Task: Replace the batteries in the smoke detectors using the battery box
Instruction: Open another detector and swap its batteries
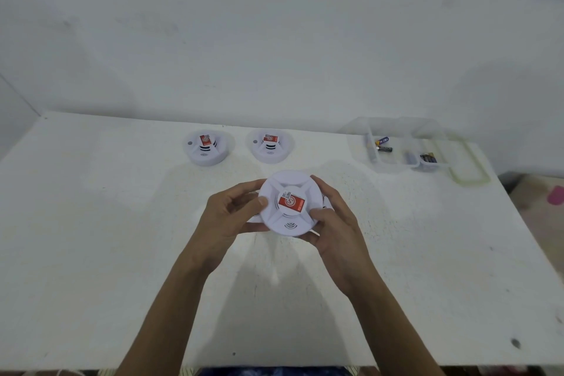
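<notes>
Hands, left hand (232, 210) and right hand (332, 223), clasp one closed smoke detector (290, 203) mid-frame; two other detectors (208, 147) (270, 145) and battery box (406, 146) wait above: work seems barely begun.

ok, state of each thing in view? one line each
held smoke detector: lifted off the table, gripped by both hands, closed
left hand: fingers on its left edge
right hand: fingers on its right edge
two far smoke detectors: on table, closed
battery box: open, batteries inside
</notes>
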The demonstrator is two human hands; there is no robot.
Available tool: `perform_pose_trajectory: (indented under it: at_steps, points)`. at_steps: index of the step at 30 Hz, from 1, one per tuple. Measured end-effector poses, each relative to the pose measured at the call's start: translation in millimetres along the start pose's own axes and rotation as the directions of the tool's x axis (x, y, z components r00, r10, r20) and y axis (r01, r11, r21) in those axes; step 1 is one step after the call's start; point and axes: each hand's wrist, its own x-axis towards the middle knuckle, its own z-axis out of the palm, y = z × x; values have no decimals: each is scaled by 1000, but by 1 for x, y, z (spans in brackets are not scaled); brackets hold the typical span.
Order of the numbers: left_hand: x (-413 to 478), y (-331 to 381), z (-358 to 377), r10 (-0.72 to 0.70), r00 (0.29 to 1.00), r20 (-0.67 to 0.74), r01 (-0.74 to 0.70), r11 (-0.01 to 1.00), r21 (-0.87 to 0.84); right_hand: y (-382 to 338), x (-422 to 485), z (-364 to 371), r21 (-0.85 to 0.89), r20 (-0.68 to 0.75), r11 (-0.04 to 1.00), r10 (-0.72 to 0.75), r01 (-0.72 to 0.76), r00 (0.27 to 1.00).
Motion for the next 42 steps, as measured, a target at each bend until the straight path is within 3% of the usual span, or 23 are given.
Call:
perform_pose_trajectory:
  at_steps: [42]
  points:
    - [3, -7, 2, -68, 998, -2, 68, 998, -14, 6, 3, -8, -26, 1, 1000, 17, -17, 1000]
